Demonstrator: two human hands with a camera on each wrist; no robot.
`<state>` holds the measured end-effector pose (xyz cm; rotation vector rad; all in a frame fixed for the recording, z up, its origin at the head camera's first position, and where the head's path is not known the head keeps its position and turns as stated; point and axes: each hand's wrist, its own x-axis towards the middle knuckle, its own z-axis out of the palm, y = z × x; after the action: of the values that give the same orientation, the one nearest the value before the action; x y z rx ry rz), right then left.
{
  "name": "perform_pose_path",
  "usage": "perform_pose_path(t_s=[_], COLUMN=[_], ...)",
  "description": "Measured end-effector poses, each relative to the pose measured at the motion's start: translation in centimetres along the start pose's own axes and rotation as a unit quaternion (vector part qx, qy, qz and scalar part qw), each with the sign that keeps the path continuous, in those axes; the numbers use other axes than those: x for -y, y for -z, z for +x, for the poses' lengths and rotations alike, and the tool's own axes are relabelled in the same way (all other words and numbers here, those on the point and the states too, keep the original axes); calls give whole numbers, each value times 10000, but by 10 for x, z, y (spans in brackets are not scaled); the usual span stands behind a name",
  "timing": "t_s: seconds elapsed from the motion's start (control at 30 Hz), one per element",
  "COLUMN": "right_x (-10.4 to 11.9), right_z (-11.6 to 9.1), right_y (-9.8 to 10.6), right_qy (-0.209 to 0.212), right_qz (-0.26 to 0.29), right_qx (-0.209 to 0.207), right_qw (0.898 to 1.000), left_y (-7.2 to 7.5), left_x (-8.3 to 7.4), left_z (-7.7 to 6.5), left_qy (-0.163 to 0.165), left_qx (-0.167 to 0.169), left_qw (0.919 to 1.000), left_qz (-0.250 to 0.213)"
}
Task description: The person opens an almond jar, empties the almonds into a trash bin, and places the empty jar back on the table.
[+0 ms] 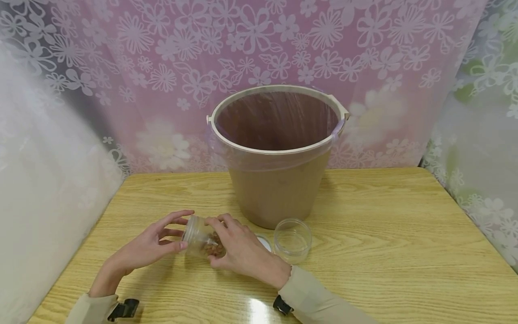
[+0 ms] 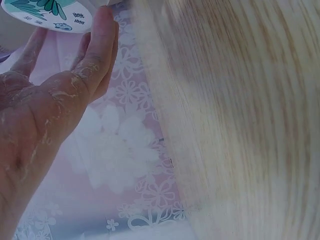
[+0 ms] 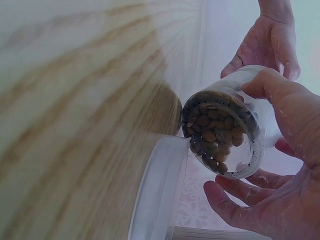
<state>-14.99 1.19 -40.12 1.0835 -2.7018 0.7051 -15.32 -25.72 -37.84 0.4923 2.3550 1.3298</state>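
two hands, one jar (image 1: 197, 243). right hand (image 1: 244, 247): thumb and fingers curved round the base end, holding the jar on its side. left hand (image 1: 151, 245): fingers spread wide about the opposite, ridged end, thumb at its rim; could not tell whether it bore any of the hold. jar thus lay between the two grips; contact with the table (image 1: 376, 252) not resolved.

brown pellets (image 3: 212, 130) sat loose inside, gathered toward the table side, within the span of the right grip. a printed label (image 2: 52, 14) showed on the end framed by the left fingers.

near the right grip: a white disc (image 1: 265, 243), partly hidden by that hand, and just past it a clear round container (image 1: 293, 258). beyond both grips: a bucket (image 1: 275, 193).

technique (judgement only): step read as a two-handed steadying of the jar. right grip was best firm without squeezing, since the wall looked smooth; left fingers best spaced evenly round the rim, so that force ran along the axis. pellets seemed likely to shift with tilt, so slow turns close to the table looked safer. right wrist needed care beside the container, an easy thing to knock.
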Motion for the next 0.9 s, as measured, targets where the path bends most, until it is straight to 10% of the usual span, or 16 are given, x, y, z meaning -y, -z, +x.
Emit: perform_pose_path(t_s=[0.33, 0.9], right_x=[-1, -1], right_z=[0, 0], right_y=[-1, -1], right_qy=[-45, 14], right_qz=[73, 24], right_qx=[50, -47], right_qw=[10000, 10000], left_y=[0, 0], left_x=[4, 3], left_z=[0, 1], left_qy=[-487, -259], left_qx=[249, 232], left_qw=[9979, 9986], left_qz=[-343, -398])
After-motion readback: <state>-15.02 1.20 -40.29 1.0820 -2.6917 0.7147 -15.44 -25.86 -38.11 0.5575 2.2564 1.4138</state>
